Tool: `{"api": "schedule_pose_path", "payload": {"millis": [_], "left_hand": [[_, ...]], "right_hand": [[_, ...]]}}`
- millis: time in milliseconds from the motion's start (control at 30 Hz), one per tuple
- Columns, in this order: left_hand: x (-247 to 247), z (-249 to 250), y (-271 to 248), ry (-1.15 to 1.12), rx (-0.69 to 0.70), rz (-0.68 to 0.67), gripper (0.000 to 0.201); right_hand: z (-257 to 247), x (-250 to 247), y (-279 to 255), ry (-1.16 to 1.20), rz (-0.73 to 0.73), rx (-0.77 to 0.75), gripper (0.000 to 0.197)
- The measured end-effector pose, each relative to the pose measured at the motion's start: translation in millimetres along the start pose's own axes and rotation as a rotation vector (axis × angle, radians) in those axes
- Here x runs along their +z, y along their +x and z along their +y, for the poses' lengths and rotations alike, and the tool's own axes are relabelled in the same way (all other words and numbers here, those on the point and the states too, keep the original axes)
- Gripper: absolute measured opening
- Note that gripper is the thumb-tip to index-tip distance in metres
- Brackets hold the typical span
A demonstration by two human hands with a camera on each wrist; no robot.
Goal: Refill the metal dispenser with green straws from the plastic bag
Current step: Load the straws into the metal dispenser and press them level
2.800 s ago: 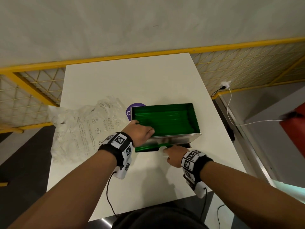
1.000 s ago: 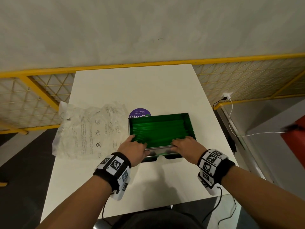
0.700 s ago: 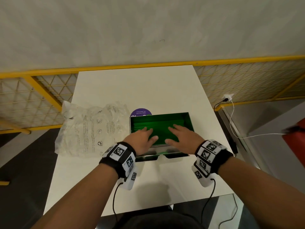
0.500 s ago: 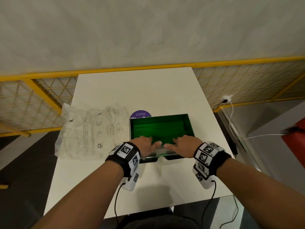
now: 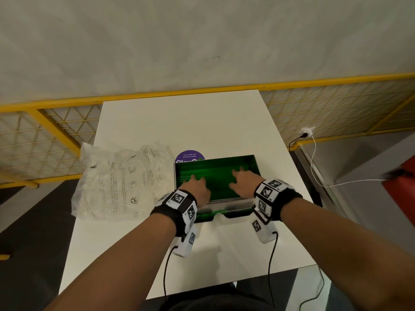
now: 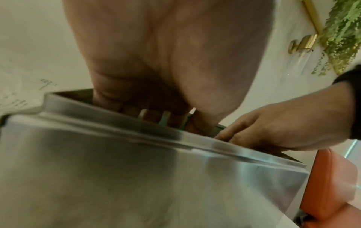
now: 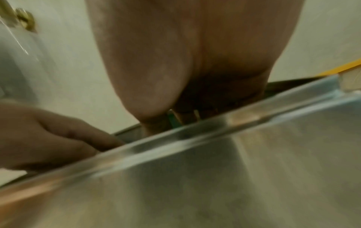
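While flat hands [image 5: 221, 186] press straws [image 5: 215, 176], sticker [image 5: 190, 156] reads "keep our pantries clean".

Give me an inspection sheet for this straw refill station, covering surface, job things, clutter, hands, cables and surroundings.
Surface: white table, far half bare.
Job's things: metal dispenser open on top, green straws lying flat inside; plastic bag crumpled to its left, looks emptied.
Clutter: purple round sticker partly hidden behind the dispenser.
Hands: left hand and right hand both inside the dispenser, fingers spread flat on the straws.
Cables: black leads hang from both wrist units; white cable runs from a wall plug at right.
Surroundings: yellow mesh railing, pale wall, red object at the right edge.
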State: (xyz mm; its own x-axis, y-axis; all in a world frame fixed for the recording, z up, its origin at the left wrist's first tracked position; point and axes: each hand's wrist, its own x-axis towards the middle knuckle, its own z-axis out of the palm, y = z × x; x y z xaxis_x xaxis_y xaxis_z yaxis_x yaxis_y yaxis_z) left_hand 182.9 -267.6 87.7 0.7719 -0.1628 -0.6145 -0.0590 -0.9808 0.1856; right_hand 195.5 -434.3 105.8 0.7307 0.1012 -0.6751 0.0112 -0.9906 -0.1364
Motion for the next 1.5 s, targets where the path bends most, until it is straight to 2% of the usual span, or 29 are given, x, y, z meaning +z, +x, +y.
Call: {"api": "schedule_pose_path", "payload": {"millis": [67,167,233,300,367,433,700,767,900,1000,1067,1167,1267,1333,1400,1500], "left_hand": [[-5,2,4,0.022,0.037,-0.019,0.054],[-13,6,5,0.051,0.043,-0.057,0.044],[-22,6,4,0.052,0.007,-0.073,0.036],[-35,6,3,0.027,-0.015,-0.014,0.033],[-49,6,6,0.043,-0.004,0.042,0.034],[-58,5,11,0.072,0.018,0.038,0.037],[-39,1,21,0.22,0.077,-0.19,0.038],[-42,0,19,0.215,0.082,-0.19,0.037],[-49,-3,14,0.173,0.164,-0.061,0.033],[-41,-2,10,0.186,0.189,-0.138,0.033],[-34,-3,10,0.173,0.182,-0.177,0.033],[-35,-8,12,0.099,0.15,-0.087,0.032],[-39,-9,11,0.012,0.158,-0.012,0.027],[-39,-8,8,0.015,0.162,-0.086,0.027],[-33,-7,7,0.056,0.149,-0.184,0.033],[-29,-8,8,0.084,0.157,-0.191,0.031]], "right_hand": [[-1,0,6,-0.056,-0.057,-0.004,0.062],[-3,2,9,-0.117,-0.132,-0.022,0.056],[-4,-7,8,-0.09,-0.11,-0.05,0.053],[-7,-22,8,-0.069,-0.04,-0.085,0.051],[-12,-37,11,-0.08,-0.001,-0.109,0.047],[-16,-44,15,-0.117,-0.004,-0.12,0.044],[-21,-18,20,-0.194,-0.186,-0.153,0.039],[-22,-30,16,-0.218,-0.206,-0.172,0.039],[-20,-47,4,-0.279,-0.253,-0.233,0.041],[-19,-41,1,-0.354,-0.349,-0.247,0.041],[-19,-37,1,-0.345,-0.338,-0.251,0.042],[-17,-38,4,-0.23,-0.247,-0.254,0.044],[-12,-40,6,-0.062,-0.109,-0.247,0.033],[-11,-35,4,-0.029,-0.147,-0.204,0.031],[-11,-27,3,-0.118,-0.23,-0.195,0.036],[-13,-23,3,-0.141,-0.204,-0.206,0.035]]}}
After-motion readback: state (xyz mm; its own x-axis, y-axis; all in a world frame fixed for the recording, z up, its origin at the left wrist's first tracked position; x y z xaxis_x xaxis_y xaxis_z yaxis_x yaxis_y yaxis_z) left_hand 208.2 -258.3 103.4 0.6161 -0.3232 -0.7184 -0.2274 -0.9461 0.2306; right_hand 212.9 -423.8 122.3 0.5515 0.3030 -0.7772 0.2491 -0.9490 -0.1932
